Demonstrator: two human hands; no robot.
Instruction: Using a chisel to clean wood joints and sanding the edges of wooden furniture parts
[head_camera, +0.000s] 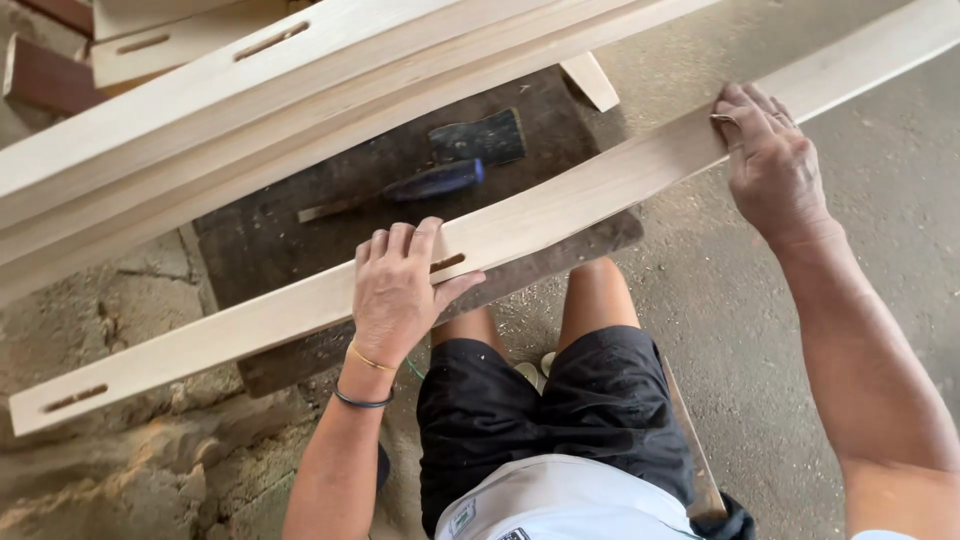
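The slat (560, 205), pale wood with slots cut through it, lies slantwise across a dark board (300, 240), under both hands. The left hand (400, 285) clasps it at the middle, fingers over the far edge, thumb on the near edge beside a slot (447, 264). The right hand (768, 165) grips it further along, fingers curled over the far edge. Beyond the left hand a chisel (400, 190) and a dark block (480, 137) lie on the board, with the frame (300, 85) of pale wood past them
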